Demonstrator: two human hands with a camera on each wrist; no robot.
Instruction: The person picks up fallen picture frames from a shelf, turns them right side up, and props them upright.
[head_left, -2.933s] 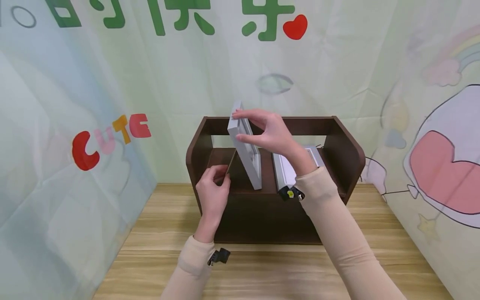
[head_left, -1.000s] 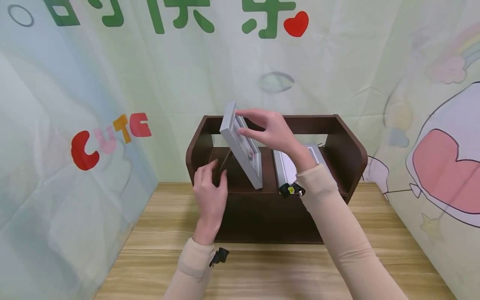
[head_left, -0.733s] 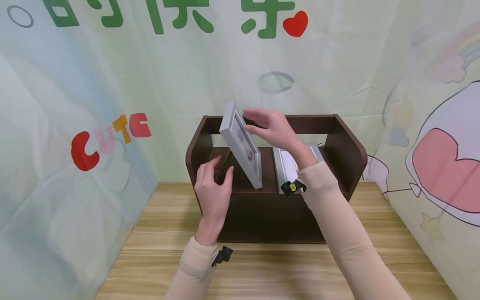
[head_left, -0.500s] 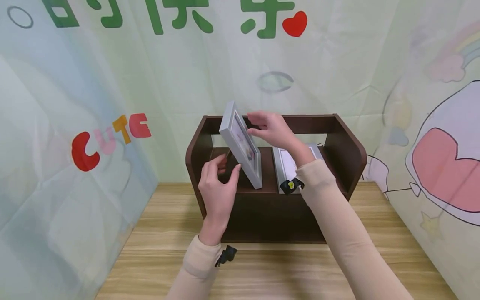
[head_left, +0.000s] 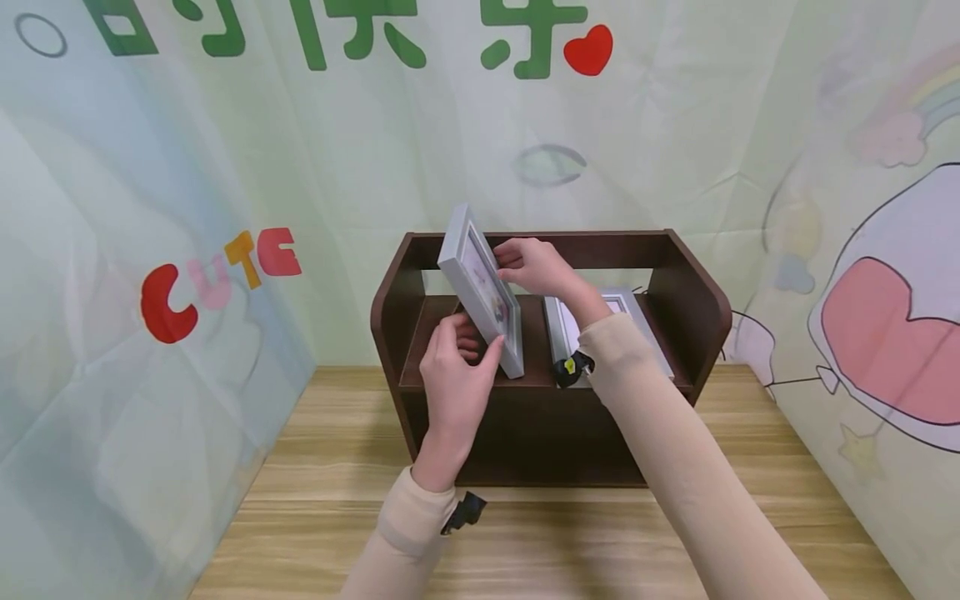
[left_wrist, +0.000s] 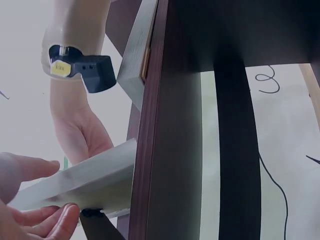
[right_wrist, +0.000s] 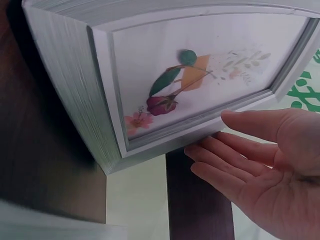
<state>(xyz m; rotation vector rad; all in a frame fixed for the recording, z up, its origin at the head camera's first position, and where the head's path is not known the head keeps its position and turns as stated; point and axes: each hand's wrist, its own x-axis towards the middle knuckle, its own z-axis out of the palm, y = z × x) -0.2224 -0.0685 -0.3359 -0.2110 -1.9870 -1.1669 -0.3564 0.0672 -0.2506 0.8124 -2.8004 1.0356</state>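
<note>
A pale grey picture frame stands tilted back on the top of a dark brown shelf. Pressed flowers, with a dark red rose, show behind its front in the right wrist view. My left hand holds its near left edge, thumb in front and fingers behind. At the right edge, my right hand pinches it between thumb and fingers. Under the frame's back, the left wrist view shows a dark support leg.
A second grey frame lies on the shelf's right half, partly hidden by my right arm. The shelf has raised side panels and a back rail. It stands on a wooden table before a printed cloth backdrop.
My left hand has let go of the thin support leg and moved right onto the frame's edge. My right hand has slid from the frame's top down its right edge. The frame leans back more.
</note>
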